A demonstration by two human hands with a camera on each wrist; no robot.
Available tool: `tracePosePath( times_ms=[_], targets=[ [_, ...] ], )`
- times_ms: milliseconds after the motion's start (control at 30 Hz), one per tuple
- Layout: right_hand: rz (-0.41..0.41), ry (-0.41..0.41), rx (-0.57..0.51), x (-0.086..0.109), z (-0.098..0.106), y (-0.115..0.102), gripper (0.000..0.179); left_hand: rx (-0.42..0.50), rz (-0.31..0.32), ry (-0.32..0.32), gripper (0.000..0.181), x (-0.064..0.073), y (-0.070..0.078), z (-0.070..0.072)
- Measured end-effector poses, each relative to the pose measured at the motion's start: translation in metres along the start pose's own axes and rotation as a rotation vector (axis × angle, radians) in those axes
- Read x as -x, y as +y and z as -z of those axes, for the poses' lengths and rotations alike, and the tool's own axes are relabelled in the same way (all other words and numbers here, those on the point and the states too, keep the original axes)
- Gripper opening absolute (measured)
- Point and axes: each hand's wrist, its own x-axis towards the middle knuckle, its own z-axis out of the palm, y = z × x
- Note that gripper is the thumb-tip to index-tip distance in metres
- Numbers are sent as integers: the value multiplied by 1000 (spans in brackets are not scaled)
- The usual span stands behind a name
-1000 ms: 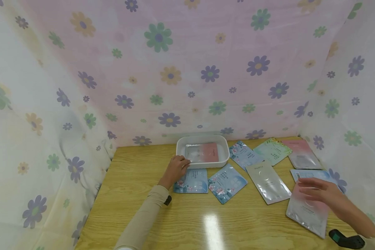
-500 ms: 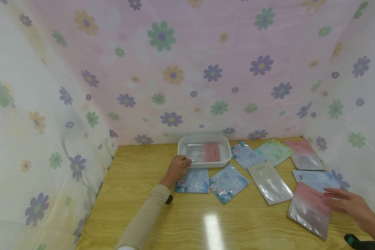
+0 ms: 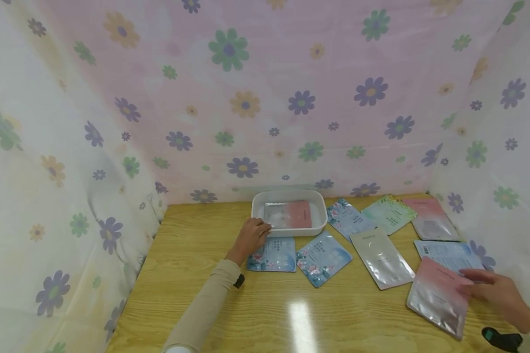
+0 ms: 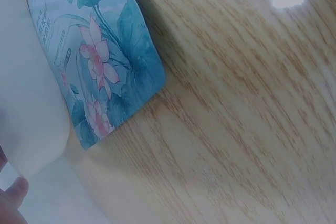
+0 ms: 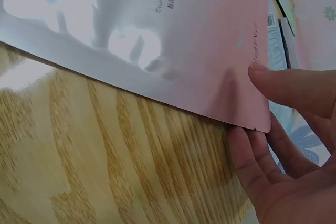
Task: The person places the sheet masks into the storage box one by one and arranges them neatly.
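Observation:
My left hand [image 3: 249, 239] holds the near left rim of a white plastic bin [image 3: 297, 233]. In the left wrist view only a thumb [image 4: 18, 191] shows at the bin's wall. Inside the bin lies a pink-and-silver sheet mask packet [image 3: 287, 214]. At the right, my right hand [image 3: 496, 294] pinches the upper right corner of another pink-and-silver sheet mask packet [image 3: 439, 297]. The right wrist view has the thumb [image 5: 278, 83] on top of that packet and fingers [image 5: 249, 158] tucked under its edge. This packet overlaps a blue packet [image 3: 448, 251].
Several more packets lie on the wooden table [image 3: 194, 289]: blue floral ones [image 3: 271, 256] before and beside the bin, a silver one [image 3: 382, 259], a green one [image 3: 389, 214] and a pink one [image 3: 430, 219]. Flowered cloth [image 3: 265, 98] hangs behind and at both sides.
My right hand has drawn right from above the packet to its right corner and now pinches it. My left hand stays on the bin.

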Motion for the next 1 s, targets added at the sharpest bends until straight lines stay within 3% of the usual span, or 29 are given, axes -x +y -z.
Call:
tracePosePath(
  times_ms=[133,267,433,700,833,1000],
  targets=[
    [19,40,33,0,-6,0,48,5,-4,9,12,0,1,0],
    [39,2,5,5,-7,-1,29,21,-5,9,12,0,2,-1],
    [89,-116,-54,11,-5,-4,19,36,1,4,12,-1,3,0],
    [89,-306,-64,9,1,-16,23,8,20,-11,11,0,3,2],
    [153,-442,-101,8,0,-19,31,14,44,-37,12,-1,4,3],
    [227,-524,-121,8,-5,-24,32,13,33,-36,12,-1,5,4]
  ],
)
